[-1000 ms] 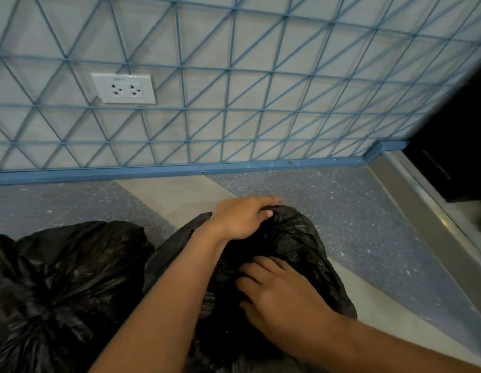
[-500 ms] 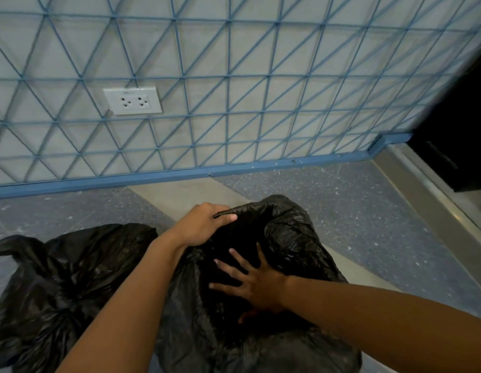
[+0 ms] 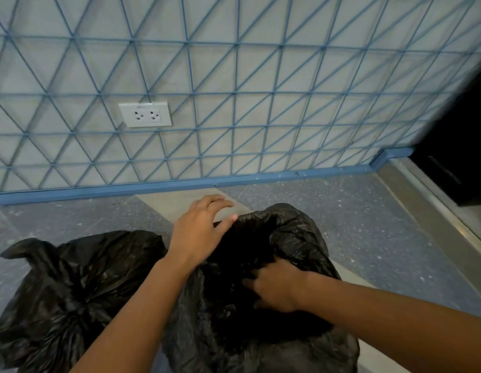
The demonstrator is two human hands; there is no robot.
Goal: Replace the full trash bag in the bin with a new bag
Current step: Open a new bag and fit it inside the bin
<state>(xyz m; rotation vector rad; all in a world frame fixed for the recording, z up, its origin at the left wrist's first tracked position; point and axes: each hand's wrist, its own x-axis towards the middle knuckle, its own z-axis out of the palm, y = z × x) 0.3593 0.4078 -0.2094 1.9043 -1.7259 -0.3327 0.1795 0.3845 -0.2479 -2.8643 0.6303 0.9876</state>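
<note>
Tiled wall point(image 3: 261, 76) with blue grid lines, speckled floor point(image 3: 355, 224) below it, two black bags in front.

Wall meets floor at a blue skirting point(image 3: 180, 185), and a white double socket point(image 3: 144, 114) sits on the wall left of centre. On the floor at the left lies a full bag point(image 3: 72, 292), tied shut, its gathered folds facing up. Just beside it on the right stands the new bag point(image 3: 301, 238), its mouth open and dark; the bin itself is hidden under the plastic. The left hand point(image 3: 199, 232) rests on the far-left rim of the new bag, fingers spread, thumb at the edge, its grip loose and wide. The right hand point(image 3: 279, 289) reaches into the mouth from the right, fingers curled narrow against the plastic; whether it pinches the film I cannot tell.
</note>
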